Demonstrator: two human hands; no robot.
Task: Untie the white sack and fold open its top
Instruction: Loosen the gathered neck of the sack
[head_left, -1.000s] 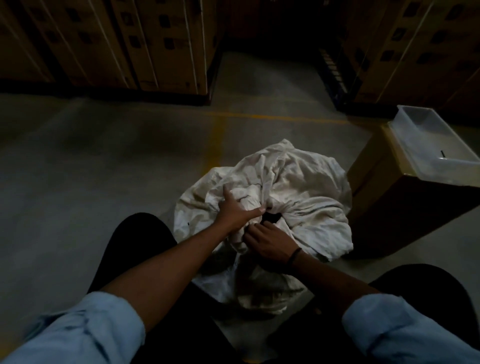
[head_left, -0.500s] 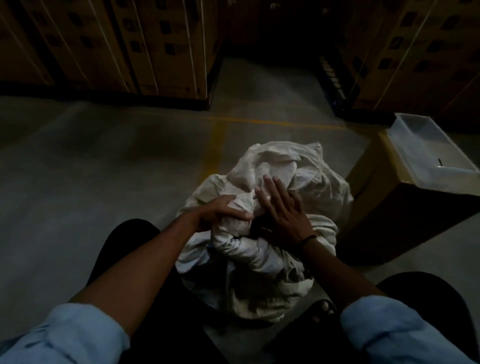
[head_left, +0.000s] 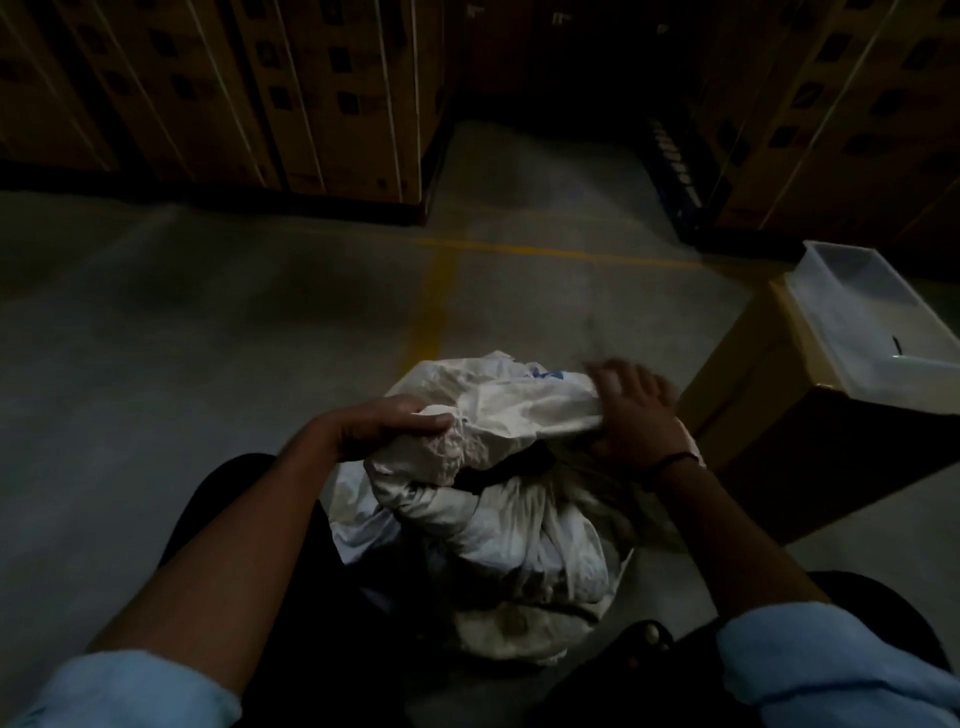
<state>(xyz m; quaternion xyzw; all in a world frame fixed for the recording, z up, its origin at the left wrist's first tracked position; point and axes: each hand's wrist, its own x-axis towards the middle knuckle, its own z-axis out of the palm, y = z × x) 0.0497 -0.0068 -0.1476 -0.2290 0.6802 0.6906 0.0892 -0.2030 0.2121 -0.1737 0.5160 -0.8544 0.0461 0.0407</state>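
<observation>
The white sack (head_left: 498, 540) stands on the floor between my knees, its crumpled top bunched up and stretched sideways. My left hand (head_left: 384, 423) grips the left end of that gathered top, fingers curled over the cloth. My right hand (head_left: 631, 410) is at the right end of the same fold, blurred by motion, with fingers spread against the fabric. A dark gap shows under the stretched top. Whether any knot remains is hidden by cloth and dim light.
A cardboard box (head_left: 779, 415) stands close at the right, with a white plastic tray (head_left: 872, 322) on top. Strapped cartons (head_left: 260, 93) on pallets line the back left and back right. Grey concrete floor with a yellow line (head_left: 431, 312) lies ahead.
The sack's top has been pulled up and stretched wide. My right hand swung from the middle out to the right end; my left hand shifted left, still holding cloth.
</observation>
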